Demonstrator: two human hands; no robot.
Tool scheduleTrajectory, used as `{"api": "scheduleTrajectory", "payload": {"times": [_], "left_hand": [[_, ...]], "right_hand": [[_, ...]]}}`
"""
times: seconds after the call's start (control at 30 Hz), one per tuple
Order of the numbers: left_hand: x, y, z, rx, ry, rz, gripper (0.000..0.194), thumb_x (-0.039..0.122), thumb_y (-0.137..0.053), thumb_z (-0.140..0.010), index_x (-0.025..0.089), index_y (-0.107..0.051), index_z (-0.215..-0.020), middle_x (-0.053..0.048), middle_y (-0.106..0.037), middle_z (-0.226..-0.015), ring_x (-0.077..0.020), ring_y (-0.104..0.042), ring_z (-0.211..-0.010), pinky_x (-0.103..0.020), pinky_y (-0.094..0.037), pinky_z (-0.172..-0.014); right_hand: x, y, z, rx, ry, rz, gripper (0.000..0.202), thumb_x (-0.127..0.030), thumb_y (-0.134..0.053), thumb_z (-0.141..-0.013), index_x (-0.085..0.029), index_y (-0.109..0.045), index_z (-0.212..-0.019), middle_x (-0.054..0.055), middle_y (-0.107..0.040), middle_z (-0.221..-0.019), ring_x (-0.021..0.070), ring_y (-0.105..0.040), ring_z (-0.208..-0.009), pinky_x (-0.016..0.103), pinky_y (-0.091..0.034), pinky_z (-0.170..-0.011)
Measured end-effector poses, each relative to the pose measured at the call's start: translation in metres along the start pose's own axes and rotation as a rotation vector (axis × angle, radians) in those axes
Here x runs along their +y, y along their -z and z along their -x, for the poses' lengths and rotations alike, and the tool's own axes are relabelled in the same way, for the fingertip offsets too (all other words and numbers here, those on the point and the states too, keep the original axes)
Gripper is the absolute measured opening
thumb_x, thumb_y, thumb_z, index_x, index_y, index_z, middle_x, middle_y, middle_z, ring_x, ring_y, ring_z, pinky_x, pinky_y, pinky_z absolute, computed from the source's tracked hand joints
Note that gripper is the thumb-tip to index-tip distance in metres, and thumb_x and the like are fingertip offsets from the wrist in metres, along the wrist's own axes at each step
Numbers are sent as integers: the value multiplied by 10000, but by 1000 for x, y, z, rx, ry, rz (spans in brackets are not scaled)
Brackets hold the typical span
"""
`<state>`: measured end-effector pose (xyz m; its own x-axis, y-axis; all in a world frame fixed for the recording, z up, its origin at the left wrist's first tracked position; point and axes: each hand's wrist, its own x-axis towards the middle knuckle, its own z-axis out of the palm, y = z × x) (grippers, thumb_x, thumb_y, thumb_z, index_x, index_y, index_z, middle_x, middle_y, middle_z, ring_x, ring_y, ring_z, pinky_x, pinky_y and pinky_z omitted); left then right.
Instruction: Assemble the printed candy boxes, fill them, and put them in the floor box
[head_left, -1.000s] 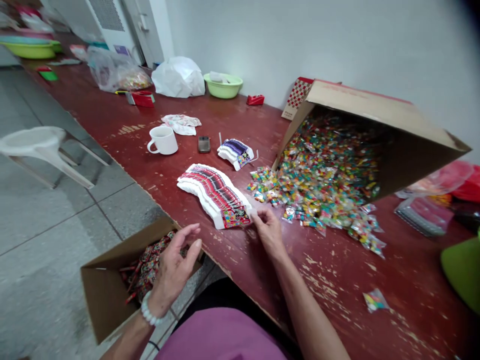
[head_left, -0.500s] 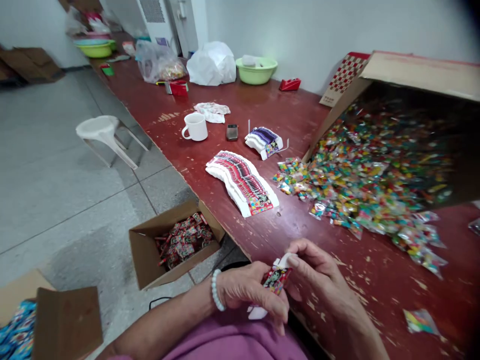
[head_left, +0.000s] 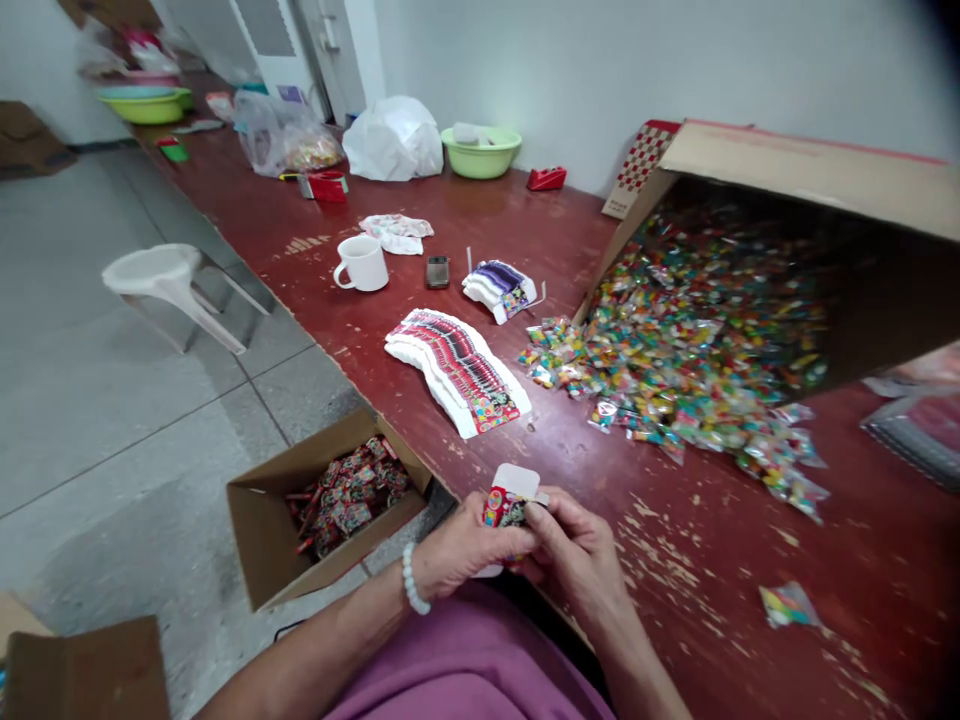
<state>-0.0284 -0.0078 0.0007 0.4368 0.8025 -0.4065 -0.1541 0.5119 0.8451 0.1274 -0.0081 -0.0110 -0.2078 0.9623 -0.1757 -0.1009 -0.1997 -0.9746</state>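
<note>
Both hands meet at one small red carton (head_left: 508, 502), held above the person's lap at the table's near edge. The left hand (head_left: 471, 545) is curled round the carton's left side, thumb across its front, seemingly to steady it. The right hand (head_left: 579, 548) is partly closed, its thumb and fingers pinching the right side, a grip that seems suited to fine work on the card. A white flap stands up at the carton's far end, clear of the fingers; whether anything is inside cannot be told.

Just beyond, on the table (head_left: 574, 450), flat red cartons (head_left: 459, 372) lie in an overlapping fan, probably so that each edge is easy to catch. A shorter purple stack (head_left: 496, 288) lies farther off. To the right, a big box (head_left: 814, 158) lies on its side, its mouth toward the hands, so candy bags (head_left: 667, 370) spill out within reach. Left of the lap, an open bin (head_left: 259, 545) on the floor, tucked close to the table, holds red packs (head_left: 352, 495).
</note>
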Motion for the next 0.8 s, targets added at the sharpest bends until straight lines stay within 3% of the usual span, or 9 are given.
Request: {"api": "scheduleTrajectory", "payload": {"times": [0.07, 0.17, 0.3, 0.4, 0.53, 0.63, 0.8], "left_hand": [[3, 2, 0, 67, -113, -100, 228, 303, -733, -758, 124, -663, -881, -21, -665, -801, -138, -613, -730, -237, -481, -686], [6, 1, 2, 223, -211, -135, 354, 242, -728, -762, 177, -589, -1081, -38, -681, -973, -169, -639, -872, -275, -513, -780], [3, -5, 4, 310, -269, -114, 578, 243, -707, -790, 239, -432, -1298, -15, -666, -900, -151, -652, -731, -257, -524, -660], [0, -6, 4, 289, -277, -118, 610, 270, -670, -825, 260, -413, -1378, -30, -655, -952, -143, -639, -723, -248, -509, -640], [1, -1, 2, 218, -283, -86, 425, 289, -655, -845, 222, -530, -1246, -35, -647, -983, -145, -616, -778, -260, -502, -704], [5, 3, 0, 146, -281, -88, 238, 330, -608, -891, 181, -581, -1075, -27, -634, -918, -139, -576, -786, -258, -482, -730], [9, 7, -1, 127, -270, -274, 220, 381, -533, -935, 173, -600, -957, -1, -574, -842, -135, -510, -769, -241, -436, -710]], "right_hand": [[-3, 2, -3, 98, 83, 129, 243, -414, -656, -869, -184, -733, -844, 57, -698, -855, 202, -629, -798, 301, -514, -753], [-7, 5, -7, 108, 43, 120, 266, -421, -621, -892, -180, -728, -928, 64, -703, -873, 214, -623, -821, 316, -510, -760], [-2, 2, -8, 192, 21, -63, 439, -395, -674, -863, -237, -576, -1261, 8, -671, -814, 175, -625, -738, 292, -521, -698], [4, -3, -7, 259, 58, -151, 483, -381, -708, -837, -278, -522, -1271, -14, -660, -825, 154, -625, -730, 267, -521, -684], [8, -3, -5, 212, 88, -155, 275, -385, -713, -832, -243, -639, -1055, 20, -681, -934, 166, -629, -823, 286, -520, -761], [8, 4, -4, 179, 28, -153, 242, -426, -710, -826, -215, -672, -938, 25, -682, -849, 177, -616, -755, 307, -523, -707], [-4, 18, -9, 62, -87, -162, 260, -403, -794, -743, -174, -671, -735, 34, -681, -798, 170, -608, -707, 300, -507, -666]]}}
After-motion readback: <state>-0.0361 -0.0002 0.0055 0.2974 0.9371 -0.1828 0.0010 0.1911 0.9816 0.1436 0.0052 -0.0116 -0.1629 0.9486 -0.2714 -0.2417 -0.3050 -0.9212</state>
